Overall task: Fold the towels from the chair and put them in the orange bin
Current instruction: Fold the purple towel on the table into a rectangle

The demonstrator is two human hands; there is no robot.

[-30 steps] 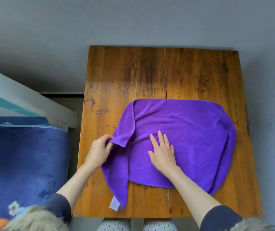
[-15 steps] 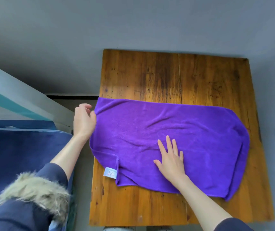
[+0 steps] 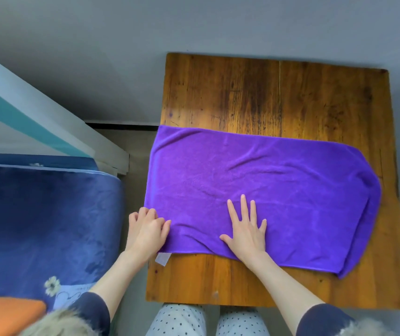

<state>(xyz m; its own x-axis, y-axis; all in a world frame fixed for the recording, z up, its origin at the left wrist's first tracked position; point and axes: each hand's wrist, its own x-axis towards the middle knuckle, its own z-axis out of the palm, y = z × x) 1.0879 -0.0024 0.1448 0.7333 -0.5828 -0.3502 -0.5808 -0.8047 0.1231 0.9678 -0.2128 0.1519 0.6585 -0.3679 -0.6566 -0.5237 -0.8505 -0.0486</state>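
A purple towel (image 3: 279, 185) lies spread in a long strip across the wooden table (image 3: 279, 93), its left end hanging slightly past the table's left edge. A small white label (image 3: 163, 259) shows at its near left corner. My left hand (image 3: 146, 230) grips that near left corner with curled fingers. My right hand (image 3: 247, 229) presses flat on the towel's near edge, fingers straight and spread. An orange corner, apparently the bin (image 3: 4, 314), shows at the bottom left.
A blue blanket with a flower print (image 3: 43, 226) covers a bed to the left of the table. A white and teal rail (image 3: 36, 117) runs diagonally behind it. A grey wall stands behind the table. My knees (image 3: 206, 321) are at the table's near edge.
The folded-over left flap was pulled out flat to the left. My left hand then went from the towel's far left corner down to its near left corner. My right hand stayed pressing the towel.
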